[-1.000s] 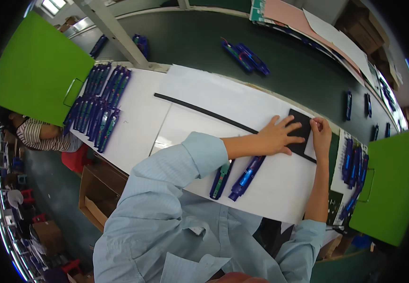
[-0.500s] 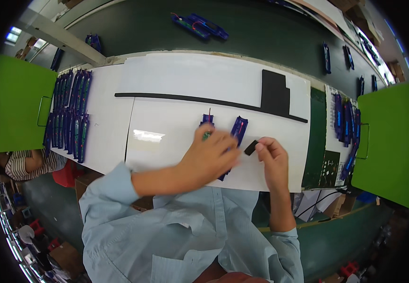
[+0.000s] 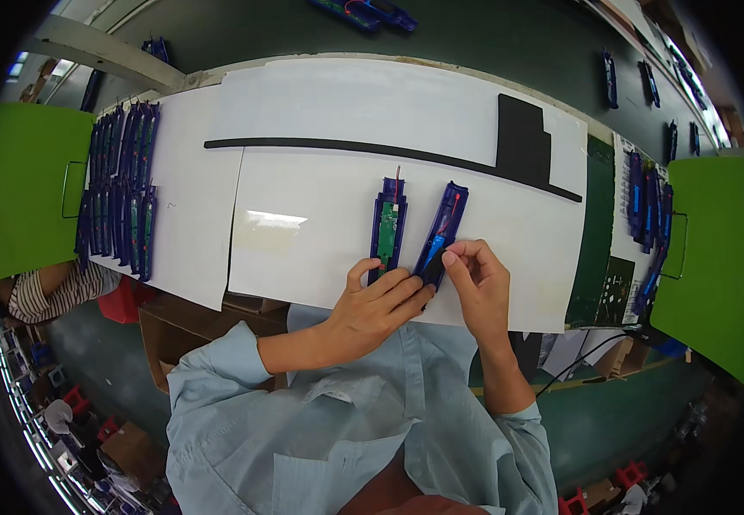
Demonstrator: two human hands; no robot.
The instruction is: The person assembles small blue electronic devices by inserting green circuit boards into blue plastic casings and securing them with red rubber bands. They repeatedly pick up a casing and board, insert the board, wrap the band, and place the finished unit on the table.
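Two narrow dark-blue plastic casings lie side by side on the white work surface. A green circuit board fills the left casing point(image 3: 388, 225), and a red wire sticks out of its far end. The right casing point(image 3: 449, 210) leans to the right and holds a bright blue part and a red wire. My left hand point(image 3: 368, 313) spans the near ends of both, its fingers bent against the right casing and partly hiding it. My right hand point(image 3: 483, 287) pinches a small black foam strip point(image 3: 433, 267) down at the right casing's near half.
A long black strip point(image 3: 346, 148) and a stepped black block point(image 3: 522, 137) lie beyond the casings. Rows of filled casings point(image 3: 123, 189) stand at the left, with more point(image 3: 651, 206) at the right. Green bins point(image 3: 24, 197) flank both sides. Beyond, a dark belt point(image 3: 492, 51) carries more casings.
My right hand has moved left, bringing the black foam strip from beside the right casing onto it. My left hand has drawn back toward me, uncovering the left casing's board. The view has shifted slightly.
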